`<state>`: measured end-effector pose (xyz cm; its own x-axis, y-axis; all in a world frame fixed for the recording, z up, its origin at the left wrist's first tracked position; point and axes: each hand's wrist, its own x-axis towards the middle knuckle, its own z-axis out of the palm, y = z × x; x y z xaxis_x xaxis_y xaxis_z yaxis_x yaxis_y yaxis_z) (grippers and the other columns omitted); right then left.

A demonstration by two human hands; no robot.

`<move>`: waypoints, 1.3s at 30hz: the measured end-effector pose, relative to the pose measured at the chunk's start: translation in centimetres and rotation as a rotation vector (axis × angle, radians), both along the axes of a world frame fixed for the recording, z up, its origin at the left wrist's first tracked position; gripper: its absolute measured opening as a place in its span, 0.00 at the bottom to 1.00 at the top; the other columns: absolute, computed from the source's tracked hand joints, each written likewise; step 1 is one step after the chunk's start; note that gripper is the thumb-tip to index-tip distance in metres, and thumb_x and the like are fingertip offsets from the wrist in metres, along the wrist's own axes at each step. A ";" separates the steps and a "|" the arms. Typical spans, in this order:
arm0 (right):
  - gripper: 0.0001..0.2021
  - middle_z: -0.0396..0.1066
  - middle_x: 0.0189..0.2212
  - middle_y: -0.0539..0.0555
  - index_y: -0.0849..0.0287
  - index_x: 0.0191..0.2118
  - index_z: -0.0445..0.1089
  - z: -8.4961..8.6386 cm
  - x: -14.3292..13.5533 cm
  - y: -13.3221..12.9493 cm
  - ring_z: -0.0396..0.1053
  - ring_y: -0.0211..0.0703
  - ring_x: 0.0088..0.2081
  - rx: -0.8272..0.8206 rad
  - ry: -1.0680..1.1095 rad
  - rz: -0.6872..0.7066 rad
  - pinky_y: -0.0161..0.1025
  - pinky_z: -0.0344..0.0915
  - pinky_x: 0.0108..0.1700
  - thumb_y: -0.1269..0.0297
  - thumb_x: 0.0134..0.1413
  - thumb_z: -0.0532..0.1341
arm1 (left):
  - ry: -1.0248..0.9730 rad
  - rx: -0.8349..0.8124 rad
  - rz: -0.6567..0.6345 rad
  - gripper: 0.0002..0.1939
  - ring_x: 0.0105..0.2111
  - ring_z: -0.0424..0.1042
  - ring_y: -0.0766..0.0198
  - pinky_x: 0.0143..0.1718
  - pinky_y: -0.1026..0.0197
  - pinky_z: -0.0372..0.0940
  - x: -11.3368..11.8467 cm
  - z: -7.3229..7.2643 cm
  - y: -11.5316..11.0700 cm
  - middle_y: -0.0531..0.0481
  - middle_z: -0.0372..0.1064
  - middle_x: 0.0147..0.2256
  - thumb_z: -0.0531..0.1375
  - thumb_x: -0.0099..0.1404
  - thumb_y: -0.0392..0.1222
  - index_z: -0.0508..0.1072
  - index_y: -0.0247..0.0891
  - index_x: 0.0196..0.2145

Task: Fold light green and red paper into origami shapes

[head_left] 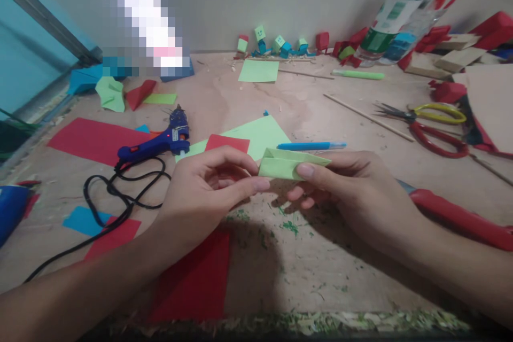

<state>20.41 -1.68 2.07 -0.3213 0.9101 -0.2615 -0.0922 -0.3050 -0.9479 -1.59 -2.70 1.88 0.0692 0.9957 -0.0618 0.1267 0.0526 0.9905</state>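
A folded piece of light green paper [282, 166] is raised over the middle of the table. Its right part is pinched between the thumb and fingers of my right hand [340, 176]. At the paper's left end, my left hand [220, 176] has its thumb and index finger closed around the edge. The folds form a narrow strip with an opening along the top. Just behind the hands lie a blue pen [311, 146], a larger green sheet [260, 133] and a small red paper [227, 144].
A blue glue gun [160, 141] with a looped black cord lies left. Scissors [425, 120] and red-handled pliers [460, 219] are right. Small paper figures [282, 45] and plastic bottles [393, 24] stand at the back. Red paper [196, 278] lies near the front edge.
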 end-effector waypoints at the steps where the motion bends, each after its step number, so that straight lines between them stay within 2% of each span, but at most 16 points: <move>1: 0.09 0.84 0.29 0.56 0.55 0.40 0.86 0.0 0.0 0.0 0.80 0.40 0.29 0.003 -0.002 -0.003 0.33 0.76 0.32 0.57 0.59 0.73 | -0.001 -0.005 -0.007 0.08 0.27 0.74 0.68 0.28 0.69 0.71 0.0 0.0 0.1 0.55 0.76 0.28 0.75 0.57 0.40 0.80 0.41 0.30; 6: 0.06 0.83 0.27 0.55 0.55 0.39 0.86 0.1 0.1 0.0 0.79 0.38 0.28 0.011 0.004 0.008 0.31 0.76 0.33 0.60 0.59 0.72 | 0.060 0.064 -0.048 0.04 0.30 0.75 0.66 0.30 0.67 0.72 -0.2 -0.1 0.2 0.53 0.78 0.31 0.73 0.59 0.40 0.81 0.42 0.31; 11: 0.07 0.82 0.25 0.55 0.58 0.33 0.85 0.4 -0.2 -0.2 0.77 0.36 0.25 0.000 -0.014 -0.024 0.29 0.74 0.29 0.61 0.59 0.72 | 0.166 0.056 -0.022 0.04 0.27 0.75 0.69 0.28 0.71 0.69 0.0 0.1 0.0 0.55 0.78 0.27 0.70 0.63 0.40 0.80 0.40 0.31; 17: 0.06 0.81 0.23 0.55 0.59 0.32 0.86 0.8 -0.3 0.2 0.76 0.36 0.24 0.001 -0.070 -0.015 0.28 0.74 0.28 0.63 0.56 0.74 | 0.099 -0.042 -0.004 0.07 0.28 0.79 0.69 0.30 0.74 0.71 0.1 0.1 0.1 0.55 0.78 0.27 0.72 0.60 0.40 0.78 0.38 0.30; 20: 0.05 0.80 0.23 0.54 0.58 0.33 0.86 0.8 -0.2 0.4 0.76 0.37 0.24 -0.003 -0.080 0.003 0.29 0.75 0.27 0.63 0.55 0.74 | -0.018 -0.099 -0.067 0.12 0.30 0.79 0.68 0.32 0.71 0.73 0.1 0.0 0.2 0.56 0.78 0.29 0.74 0.58 0.41 0.76 0.40 0.35; 22: 0.05 0.81 0.23 0.54 0.57 0.31 0.86 0.8 -0.2 0.3 0.76 0.37 0.24 0.002 -0.074 0.030 0.30 0.75 0.27 0.62 0.53 0.76 | -0.043 -0.130 -0.126 0.12 0.30 0.78 0.68 0.31 0.71 0.72 0.1 0.1 0.1 0.56 0.79 0.31 0.72 0.61 0.44 0.77 0.41 0.40; 24: 0.07 0.81 0.23 0.53 0.56 0.28 0.85 0.7 -0.4 0.2 0.77 0.37 0.24 0.011 -0.063 0.067 0.30 0.75 0.27 0.61 0.53 0.75 | 0.009 -0.127 -0.157 0.07 0.28 0.77 0.70 0.30 0.73 0.70 0.3 0.2 -0.1 0.55 0.79 0.29 0.69 0.66 0.45 0.79 0.39 0.37; 28: 0.09 0.81 0.25 0.53 0.56 0.27 0.84 0.6 -0.6 0.0 0.78 0.38 0.27 0.027 -0.037 0.114 0.30 0.75 0.28 0.60 0.56 0.74 | 0.134 -0.062 -0.102 0.14 0.26 0.78 0.71 0.28 0.76 0.69 0.6 0.6 -0.5 0.54 0.78 0.24 0.67 0.68 0.42 0.77 0.37 0.25; 33: 0.06 0.81 0.25 0.54 0.56 0.28 0.84 0.7 -0.6 0.0 0.79 0.39 0.26 0.042 -0.069 0.088 0.32 0.76 0.28 0.62 0.52 0.76 | 0.168 -0.026 -0.082 0.11 0.25 0.79 0.70 0.27 0.77 0.69 0.8 0.8 -0.6 0.54 0.79 0.23 0.67 0.67 0.39 0.80 0.36 0.26; 39: 0.05 0.82 0.26 0.53 0.56 0.29 0.83 0.6 -0.5 0.0 0.79 0.40 0.27 0.037 -0.072 0.041 0.33 0.77 0.29 0.65 0.55 0.74 | 0.199 -0.007 -0.063 0.09 0.25 0.80 0.70 0.28 0.77 0.70 1.0 0.8 -0.5 0.54 0.80 0.24 0.67 0.66 0.36 0.82 0.36 0.27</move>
